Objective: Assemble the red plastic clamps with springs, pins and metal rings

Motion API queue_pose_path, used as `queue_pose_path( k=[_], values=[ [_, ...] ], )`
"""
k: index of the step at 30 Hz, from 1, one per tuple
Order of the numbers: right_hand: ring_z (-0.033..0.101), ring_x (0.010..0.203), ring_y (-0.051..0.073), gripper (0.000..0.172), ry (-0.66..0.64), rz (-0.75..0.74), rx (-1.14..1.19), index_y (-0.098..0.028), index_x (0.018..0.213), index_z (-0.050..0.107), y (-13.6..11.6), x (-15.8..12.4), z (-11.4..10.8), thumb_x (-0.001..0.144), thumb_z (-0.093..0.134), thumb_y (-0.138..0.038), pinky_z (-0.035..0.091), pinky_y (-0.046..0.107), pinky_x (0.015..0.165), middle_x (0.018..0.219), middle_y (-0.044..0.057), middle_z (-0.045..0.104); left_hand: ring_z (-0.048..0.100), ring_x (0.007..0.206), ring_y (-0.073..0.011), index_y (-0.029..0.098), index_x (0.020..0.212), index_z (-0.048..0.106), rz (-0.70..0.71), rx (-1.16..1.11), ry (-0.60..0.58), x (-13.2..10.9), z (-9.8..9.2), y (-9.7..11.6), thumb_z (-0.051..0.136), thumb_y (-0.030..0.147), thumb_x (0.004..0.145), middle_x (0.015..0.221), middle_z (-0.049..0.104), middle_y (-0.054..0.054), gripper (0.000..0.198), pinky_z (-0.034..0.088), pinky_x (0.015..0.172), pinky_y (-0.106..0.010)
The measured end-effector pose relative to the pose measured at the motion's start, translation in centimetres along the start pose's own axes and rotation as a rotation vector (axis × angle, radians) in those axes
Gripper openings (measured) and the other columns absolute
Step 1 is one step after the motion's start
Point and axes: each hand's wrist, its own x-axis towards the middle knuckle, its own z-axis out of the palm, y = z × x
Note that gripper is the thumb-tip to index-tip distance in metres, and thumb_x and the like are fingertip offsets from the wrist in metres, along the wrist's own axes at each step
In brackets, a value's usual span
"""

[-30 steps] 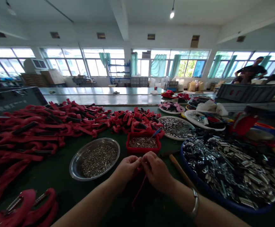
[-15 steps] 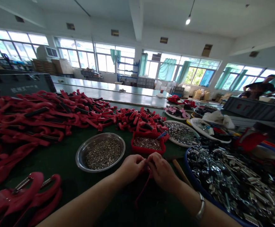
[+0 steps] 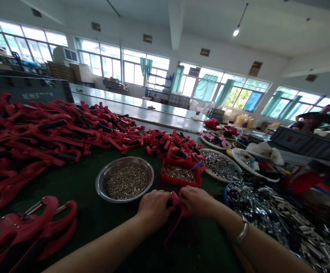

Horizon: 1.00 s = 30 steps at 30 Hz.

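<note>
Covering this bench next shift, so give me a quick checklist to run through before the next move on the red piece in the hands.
1. Grip: ok. The left hand and right hand both pinch the red piece.
2. Hanging end: cannot tell. The red cord dangles below the hands, but its fastening is hidden.
3. Work point: cannot tell. The fingers cover it.
4. Supply: ok. The steel bowl holding small metal parts sits just beyond the left hand.
5. Second supply: ok. The red tray holds metal pieces ahead of the hands.
</note>
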Motion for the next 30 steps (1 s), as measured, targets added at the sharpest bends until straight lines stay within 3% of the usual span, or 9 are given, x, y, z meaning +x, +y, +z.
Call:
queue_pose_path(
  k=[7, 17, 20, 25, 28, 30],
  values=[
    [0.058, 0.079, 0.021, 0.008, -0.016, 0.036, -0.017, -0.016, 0.078, 0.060, -0.6, 1.1, -0.3, 0.075, 0.052, -0.016, 0.039, 0.027, 0.065, 0.084, 0.008, 0.064, 0.060, 0.087, -0.0244, 0.025, 0.087, 0.064, 0.018, 0.005, -0.007, -0.1, -0.1, -0.2, 0.057, 0.036, 0.074, 0.090, 0.066, -0.004, 0.018, 0.041, 0.068, -0.031],
    [0.056, 0.069, 0.015, 0.001, 0.163, 0.136, 0.137, -0.017, 0.069, 0.058, 0.1, 0.7, 1.0, 0.069, 0.058, -0.016, 0.036, 0.023, 0.058, 0.072, 0.002, 0.064, 0.059, 0.087, -0.0226, 0.025, 0.092, 0.063, 0.027, -0.019, 0.024, -0.3, 0.0, 0.1, 0.057, 0.032, 0.075, 0.092, 0.065, -0.003, 0.019, 0.042, 0.070, -0.030],
    [0.055, 0.065, 0.014, 0.010, 0.225, 0.147, 0.203, -0.018, 0.068, 0.058, 0.6, 0.0, 0.6, 0.076, 0.055, -0.024, 0.036, 0.022, 0.056, 0.067, 0.001, 0.063, 0.057, 0.092, -0.0202, 0.029, 0.102, 0.060, 0.098, -0.035, 0.077, -0.5, 0.4, 0.2, 0.054, 0.027, 0.079, 0.102, 0.063, 0.000, 0.024, 0.042, 0.073, -0.029],
    [0.058, 0.064, 0.017, 0.023, 0.389, 0.326, 0.158, -0.020, 0.077, 0.056, 3.1, -5.2, 0.5, 0.086, 0.039, -0.031, 0.040, 0.026, 0.057, 0.070, 0.002, 0.063, 0.055, 0.093, -0.0189, 0.031, 0.113, 0.056, 0.314, 0.008, 0.069, -0.7, 0.4, 0.8, 0.038, 0.028, 0.089, 0.112, 0.061, 0.001, 0.030, 0.043, 0.078, -0.030],
    [0.063, 0.078, 0.025, 0.018, 0.318, 0.451, -0.035, -0.020, 0.081, 0.061, 5.3, -10.4, 2.9, 0.079, 0.046, -0.030, 0.046, 0.032, 0.064, 0.085, 0.009, 0.067, 0.054, 0.092, -0.0206, 0.028, 0.110, 0.058, 0.362, 0.055, 0.006, -0.8, -0.1, 1.4, 0.040, 0.036, 0.088, 0.110, 0.062, 0.000, 0.029, 0.045, 0.077, -0.033],
    [0.063, 0.088, 0.030, 0.029, 0.255, 0.469, -0.018, -0.021, 0.097, 0.064, 6.4, -13.6, 5.1, 0.071, 0.054, -0.031, 0.049, 0.038, 0.073, 0.099, 0.012, 0.068, 0.054, 0.095, -0.0229, 0.026, 0.112, 0.057, 0.380, 0.080, -0.039, -0.9, -0.3, 1.7, 0.044, 0.044, 0.085, 0.114, 0.060, -0.002, 0.036, 0.046, 0.078, -0.036]
  ],
)
